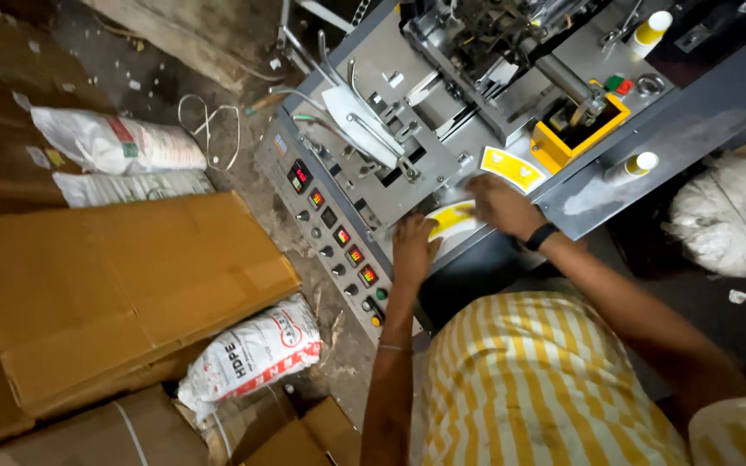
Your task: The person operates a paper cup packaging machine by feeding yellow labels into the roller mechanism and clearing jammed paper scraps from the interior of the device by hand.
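Now, blank: a yellow-white blank [452, 220] lies flat on the grey machine [477, 147] front edge.
Left hand [414, 246]: fingers together, pressing the blank's near edge.
Right hand [498, 205]: flat on the blank, fingers spread.
Risk: the blank may slide or feed crooked; fingers are near moving parts.

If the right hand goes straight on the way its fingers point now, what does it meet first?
The right hand lies on the machine table, fingers towards the upper left. First in that line is probably the metal guide fitting on the grey deck, though depth is unclear. The yellow-printed blank lies beside it.
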